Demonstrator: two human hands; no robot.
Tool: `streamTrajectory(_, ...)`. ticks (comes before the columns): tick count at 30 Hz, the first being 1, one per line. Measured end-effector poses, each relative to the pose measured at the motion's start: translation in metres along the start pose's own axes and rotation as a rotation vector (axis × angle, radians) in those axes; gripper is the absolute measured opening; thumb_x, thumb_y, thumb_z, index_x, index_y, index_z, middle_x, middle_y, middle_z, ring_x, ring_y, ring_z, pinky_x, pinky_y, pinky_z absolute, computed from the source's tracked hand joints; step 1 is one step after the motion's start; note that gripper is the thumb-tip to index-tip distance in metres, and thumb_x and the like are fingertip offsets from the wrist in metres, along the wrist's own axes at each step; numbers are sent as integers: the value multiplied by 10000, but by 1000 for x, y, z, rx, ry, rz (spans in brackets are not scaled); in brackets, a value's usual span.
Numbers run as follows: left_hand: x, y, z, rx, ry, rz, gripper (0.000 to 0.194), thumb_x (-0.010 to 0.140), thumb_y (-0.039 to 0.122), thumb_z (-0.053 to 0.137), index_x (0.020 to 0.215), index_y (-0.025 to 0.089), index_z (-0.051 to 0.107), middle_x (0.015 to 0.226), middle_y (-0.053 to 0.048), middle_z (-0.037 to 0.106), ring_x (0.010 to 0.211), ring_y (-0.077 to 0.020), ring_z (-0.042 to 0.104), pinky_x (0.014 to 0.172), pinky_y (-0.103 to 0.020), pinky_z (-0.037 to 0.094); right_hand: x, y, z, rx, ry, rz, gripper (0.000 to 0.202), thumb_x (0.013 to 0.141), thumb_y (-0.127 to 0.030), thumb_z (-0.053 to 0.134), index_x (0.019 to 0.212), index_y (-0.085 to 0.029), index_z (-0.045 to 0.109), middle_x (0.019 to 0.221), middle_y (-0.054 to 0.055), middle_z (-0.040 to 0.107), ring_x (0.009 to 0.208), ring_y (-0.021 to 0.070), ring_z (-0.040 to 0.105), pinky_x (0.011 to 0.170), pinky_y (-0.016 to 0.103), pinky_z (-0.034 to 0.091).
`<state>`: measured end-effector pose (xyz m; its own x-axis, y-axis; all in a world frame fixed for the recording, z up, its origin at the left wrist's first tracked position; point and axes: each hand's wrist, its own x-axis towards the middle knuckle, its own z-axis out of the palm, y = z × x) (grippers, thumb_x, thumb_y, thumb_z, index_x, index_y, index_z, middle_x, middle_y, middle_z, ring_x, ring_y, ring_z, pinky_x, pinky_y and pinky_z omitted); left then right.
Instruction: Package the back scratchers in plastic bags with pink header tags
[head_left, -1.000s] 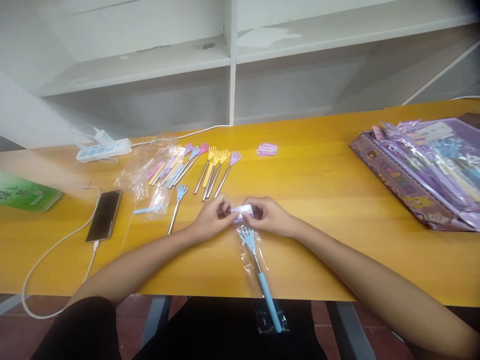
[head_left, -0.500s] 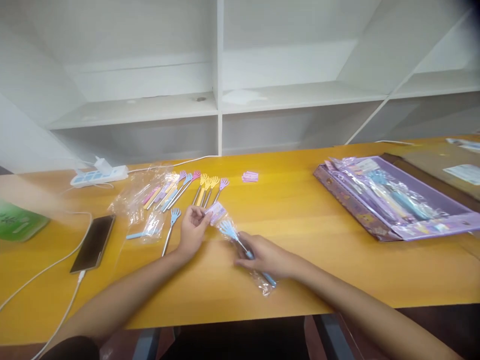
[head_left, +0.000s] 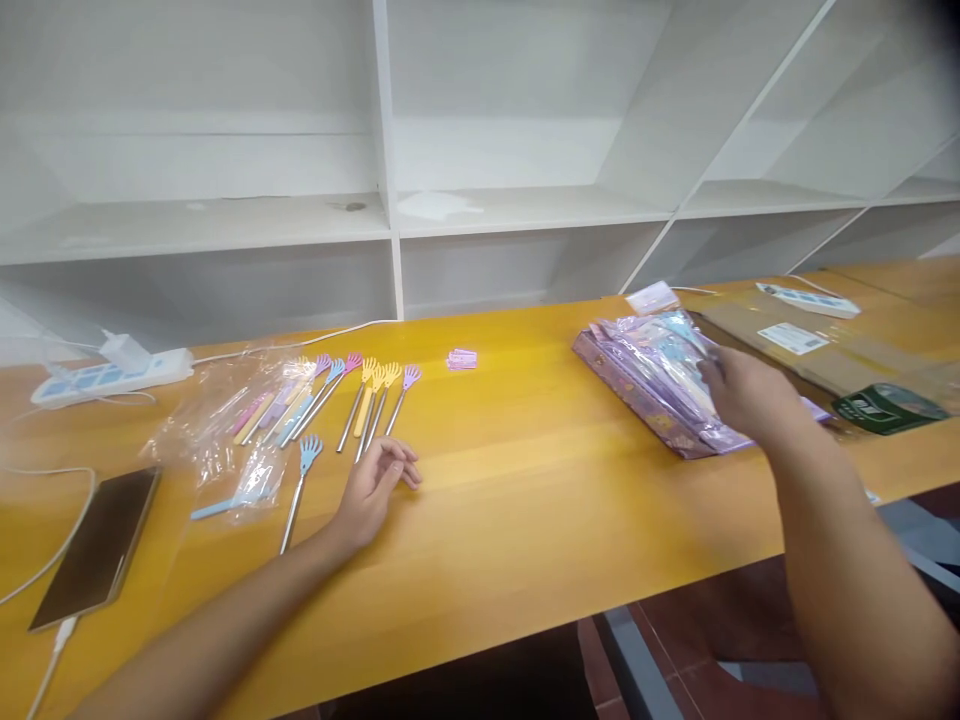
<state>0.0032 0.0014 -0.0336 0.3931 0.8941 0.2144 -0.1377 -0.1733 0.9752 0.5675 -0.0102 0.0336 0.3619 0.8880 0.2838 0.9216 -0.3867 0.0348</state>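
Note:
My left hand (head_left: 375, 487) rests on the orange table with loosely curled fingers and nothing in them, just below several small hand-shaped scratchers (head_left: 379, 378) with metal rods. Over the purple box (head_left: 637, 395) at the right, my right hand (head_left: 746, 390) is closed on a bagged blue scratcher (head_left: 682, 325), whose clear bag has a pale card end. Other bagged pieces lie in the box beneath it. A single blue scratcher (head_left: 310, 455) lies left of my left hand. Small pink cards (head_left: 462, 359) sit near the table's middle.
Clear plastic bags (head_left: 217, 410) and coloured handles lie at the left. Behind them is a white power strip (head_left: 120, 378), and a phone (head_left: 97, 545) with a cable is at the far left. A cardboard piece (head_left: 825, 345) lies beyond the box. White shelves (head_left: 525, 205) stand behind.
My right hand has carried the bagged blue scratcher rightwards to the purple box. My left hand has let go of the card end. The view has turned to the right.

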Motion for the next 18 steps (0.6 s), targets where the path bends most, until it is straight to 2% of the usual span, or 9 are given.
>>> streamTrajectory(1,0,-1,0,11,-11,-3,180,1057,387,535,1023,211,544,1075,-50,612,844,-162,696,772,-356,592,13,19,3,-23,-30,62,515,1084,-373,414,1430,-34,588,1267,334,663,1130,344,655,874,402,453)
streamTrajectory(3,-1,-3,-2,40,-21,-19,171,1057,380,530,1029,212,541,1080,-52,612,851,-164,692,783,-360,586,30,44,8,-86,-3,123,586,1082,-406,420,1487,2,534,1312,390,598,1173,387,628,882,439,428)
streamTrajectory(5,0,-4,-3,82,-37,-45,153,1057,360,520,1023,212,539,1068,-48,614,844,-161,685,792,-356,575,36,50,11,-110,79,109,555,1087,-350,392,1492,-2,543,1310,377,591,1206,389,613,906,444,422)
streamTrajectory(7,1,-4,-4,137,-75,-66,130,1053,325,509,998,211,539,1033,-40,620,819,-153,671,791,-346,559,36,38,10,-63,139,61,485,1081,-262,364,1415,-29,626,1264,322,633,1203,345,614,940,413,429)
streamTrajectory(9,2,-3,-5,216,-123,-68,113,1039,281,505,961,211,547,975,-32,626,794,-153,652,784,-337,542,33,13,5,42,169,7,423,1059,-207,379,1282,-72,713,1222,261,678,1160,291,624,964,370,438)
streamTrajectory(12,3,2,-4,372,-189,-31,118,998,208,511,902,214,580,922,-35,637,815,-175,641,793,-344,521,26,-41,-3,247,170,-140,326,1022,-200,455,1154,-144,749,1189,186,724,1089,244,643,957,335,451)
streamTrajectory(16,1,6,-4,498,-243,-8,175,954,133,493,851,220,605,897,-39,652,869,-196,633,828,-352,498,15,-124,-7,480,69,-312,275,992,-215,477,1063,-194,742,1123,114,763,1029,238,682,931,355,486)
streamTrajectory(18,1,6,-5,521,-253,-8,182,937,112,490,842,219,602,886,-38,657,875,-198,625,833,-349,489,11,-165,-4,534,-8,-396,280,988,-224,471,1082,-197,733,1084,93,774,968,234,701,885,351,508)
